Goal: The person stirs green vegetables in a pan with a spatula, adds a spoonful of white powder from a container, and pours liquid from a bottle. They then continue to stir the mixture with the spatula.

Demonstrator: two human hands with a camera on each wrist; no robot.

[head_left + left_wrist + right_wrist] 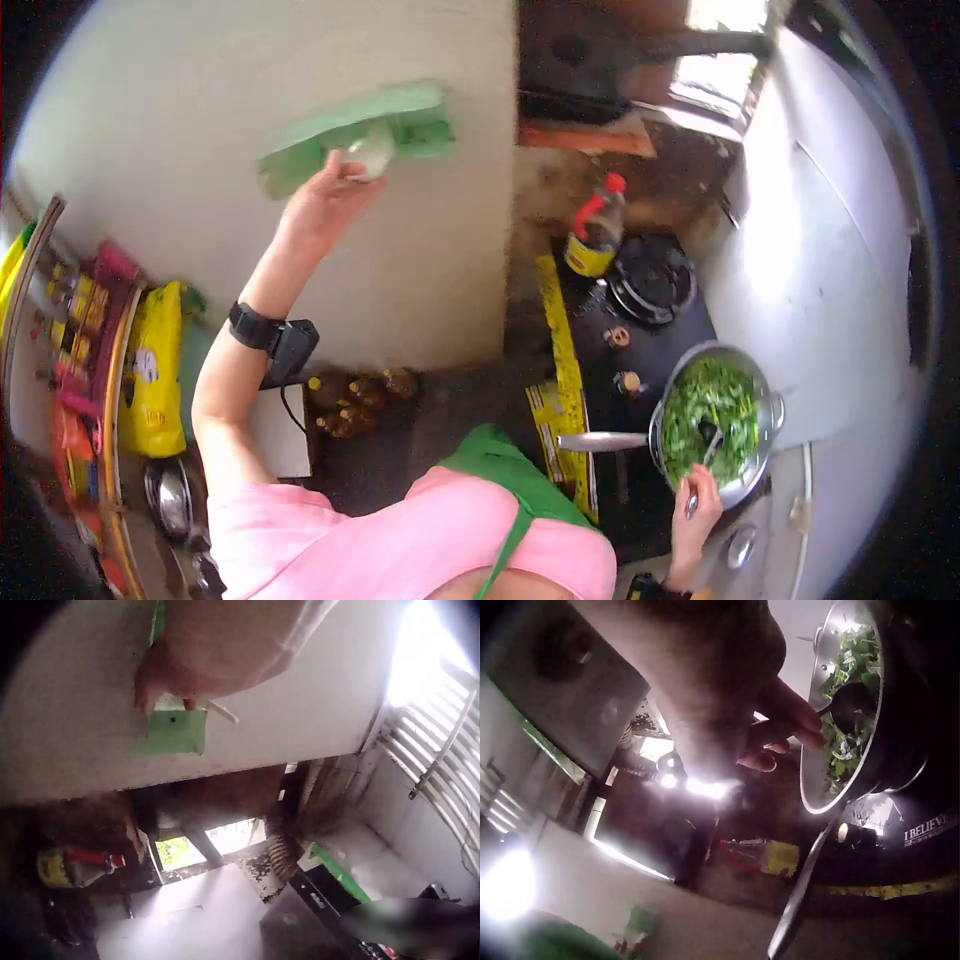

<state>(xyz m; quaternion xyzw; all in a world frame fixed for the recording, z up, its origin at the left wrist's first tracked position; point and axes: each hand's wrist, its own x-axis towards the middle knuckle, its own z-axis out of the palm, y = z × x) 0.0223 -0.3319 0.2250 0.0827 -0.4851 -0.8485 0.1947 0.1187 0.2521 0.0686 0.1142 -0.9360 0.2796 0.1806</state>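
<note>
My left hand [330, 205] is raised to a green wall holder [415, 102]. Its fingers pinch a small whitish, translucent thing [373, 152], blurred in the head view. From under that hand a thin white stick-like piece [224, 712] juts out in the left wrist view. Lower right, my right hand [700, 497] grips the handle of a ladle [853, 705], whose bowl is down among chopped green leaves [710, 395]. The leaves fill much of a metal pan [752, 490] with a long handle [603, 441].
A red-capped bottle with a yellow label [594, 240] stands beside a black burner [652, 280] on the dark stove. Several bottles [365, 395] stand on the floor by the wall. Shelves with packets, including a yellow bag [157, 375], line the left side.
</note>
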